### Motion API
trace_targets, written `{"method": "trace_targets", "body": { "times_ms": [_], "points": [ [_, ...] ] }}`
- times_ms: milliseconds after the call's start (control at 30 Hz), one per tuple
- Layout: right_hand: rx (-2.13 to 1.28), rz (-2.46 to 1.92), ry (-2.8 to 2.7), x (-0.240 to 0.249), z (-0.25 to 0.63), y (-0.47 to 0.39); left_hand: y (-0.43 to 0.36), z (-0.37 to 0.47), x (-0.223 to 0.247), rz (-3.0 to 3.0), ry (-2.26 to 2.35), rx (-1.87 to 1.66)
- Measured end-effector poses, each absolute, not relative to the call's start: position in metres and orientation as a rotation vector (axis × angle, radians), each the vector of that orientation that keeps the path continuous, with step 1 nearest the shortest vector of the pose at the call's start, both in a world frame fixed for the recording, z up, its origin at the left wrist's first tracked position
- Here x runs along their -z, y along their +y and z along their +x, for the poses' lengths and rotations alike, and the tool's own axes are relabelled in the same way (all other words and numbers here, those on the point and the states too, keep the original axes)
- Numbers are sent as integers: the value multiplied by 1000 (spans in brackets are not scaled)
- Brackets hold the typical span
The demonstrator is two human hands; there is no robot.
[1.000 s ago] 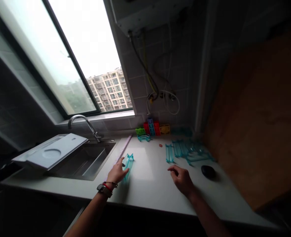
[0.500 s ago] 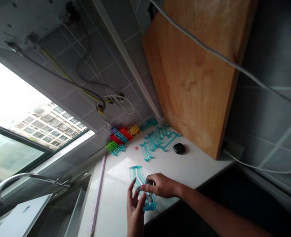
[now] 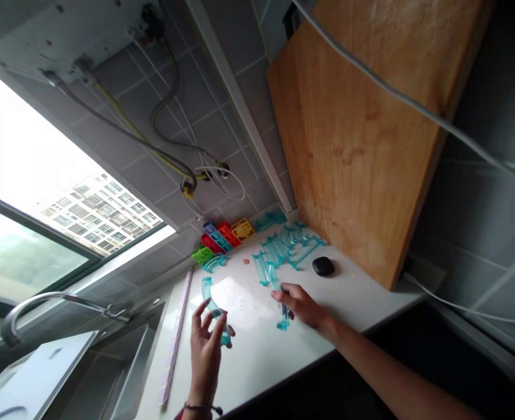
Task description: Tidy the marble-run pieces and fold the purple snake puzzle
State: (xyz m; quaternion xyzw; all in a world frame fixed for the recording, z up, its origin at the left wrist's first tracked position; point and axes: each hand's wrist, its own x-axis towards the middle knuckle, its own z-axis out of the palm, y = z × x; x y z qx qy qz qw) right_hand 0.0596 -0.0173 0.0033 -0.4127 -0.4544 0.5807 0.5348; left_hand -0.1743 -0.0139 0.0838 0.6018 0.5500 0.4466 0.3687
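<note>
Two curved, see-through teal toy track pieces are held apart above the white counter (image 3: 257,356). My left hand (image 3: 207,338) is closed on one curved track piece (image 3: 207,286), its fingers and thumb pinching the lower half. My right hand (image 3: 298,303) grips the other curved track piece (image 3: 284,321) near its middle. The top end of that piece overlaps a straight teal track piece (image 3: 260,268) in the view; whether they touch I cannot tell. More teal track pieces (image 3: 277,248) lie in a loose group behind my right hand.
Colored toy blocks (image 3: 226,233) stand against the tiled wall with a curved teal piece (image 3: 214,263) before them. A black rounded case (image 3: 323,266) lies near the wooden board (image 3: 349,146). At left are a sink (image 3: 121,373), a faucet (image 3: 65,297) and a pale strip (image 3: 176,338).
The two curved pieces, held together before, are now apart. My left hand has moved left with one, my right hand right and up with the other. The view has shifted slightly.
</note>
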Motion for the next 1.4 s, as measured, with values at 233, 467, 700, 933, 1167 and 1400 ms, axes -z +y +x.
{"method": "trace_targets", "body": {
  "times_ms": [233, 467, 700, 933, 1167, 1400],
  "points": [
    [-1285, -998, -1014, -7, 61, -20, 100, -172, -102, 2122, 1683, -539],
    [-1215, -1020, -1057, -6, 59, -25, 178, -148, -78, 2392, 1759, -249],
    [-1161, -1049, -1095, 0, 62, -21, 219, -131, -66, 2490, 1773, -25],
    [-1111, -1091, -1137, 5, 62, -19, 230, -132, -54, 2492, 1758, 104],
    [-1084, -1124, -1168, 4, 61, -21, 229, -138, -45, 2483, 1755, 150],
    [-1081, -1139, -1195, 2, 63, -23, 221, -138, -48, 2458, 1772, 11]
  ]
}}
